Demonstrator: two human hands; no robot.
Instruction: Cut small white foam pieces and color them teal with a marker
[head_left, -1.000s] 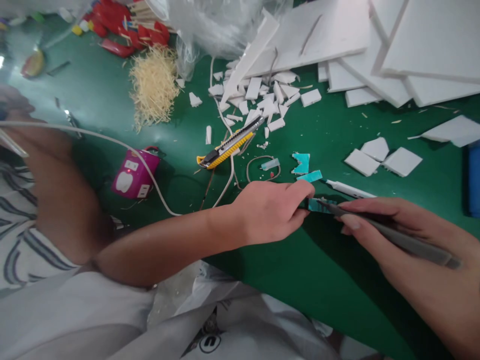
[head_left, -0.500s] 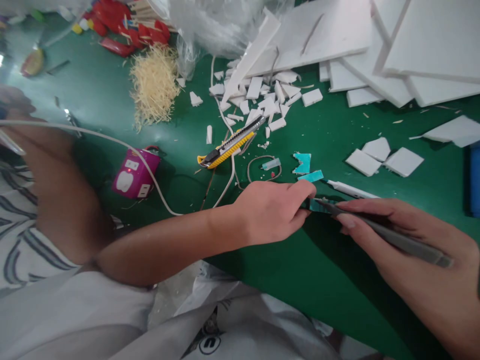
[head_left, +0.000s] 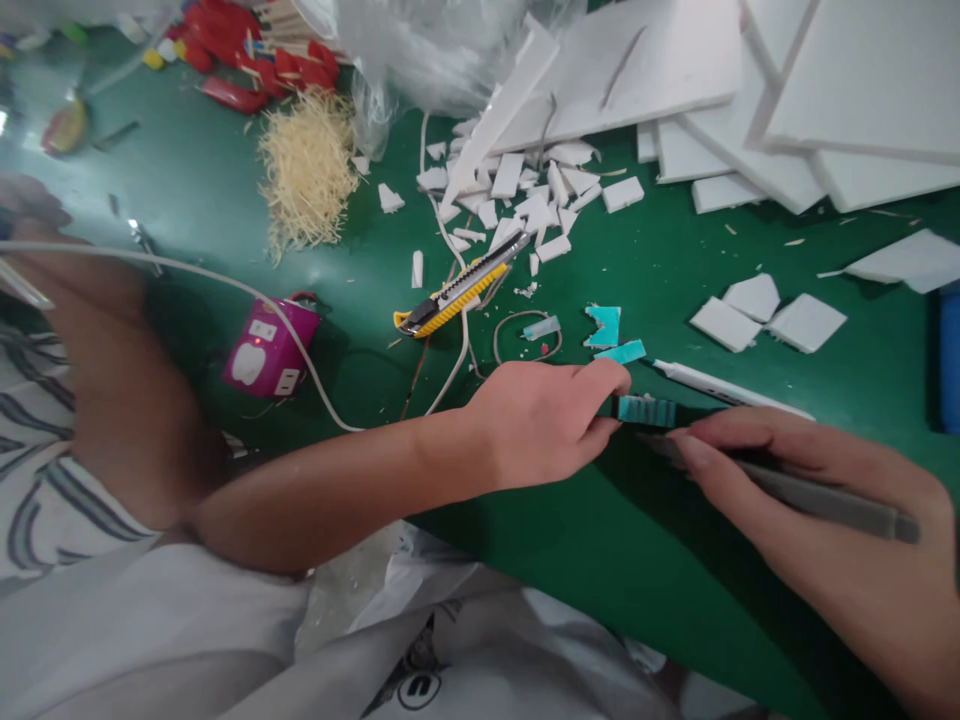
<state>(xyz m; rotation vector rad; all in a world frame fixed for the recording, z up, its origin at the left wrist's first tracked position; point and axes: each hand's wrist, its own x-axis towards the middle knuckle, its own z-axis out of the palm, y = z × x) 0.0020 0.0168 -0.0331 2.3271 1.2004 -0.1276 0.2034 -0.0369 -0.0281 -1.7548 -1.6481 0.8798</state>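
Observation:
My left hand (head_left: pixel 551 425) is closed, thumb and fingers pinching one end of a small teal block with dark stripes (head_left: pixel 646 411). Its other end sticks out to the right over the green table. A slim grey craft knife (head_left: pixel 817 498) rests in my right hand (head_left: pixel 832 470), its blurred tip pointing left, just below the block and apart from it. Beyond my left fingers lie a teal strip (head_left: pixel 621 352) and a notched teal piece (head_left: pixel 604 326). Partly behind my right fingers is a white pen-like tool (head_left: pixel 727 388).
A yellow box cutter (head_left: pixel 461 290) lies near white foam scraps (head_left: pixel 536 205). White foam sheets (head_left: pixel 870 80) are stacked at the back right. A white cable (head_left: pixel 187 265) crosses past a purple power block (head_left: pixel 274 347). Another person's arm (head_left: pixel 127 370) rests at left.
My right hand has drawn the craft knife's tip off the block, slightly down, so the block's striped face now shows. My left hand has barely moved.

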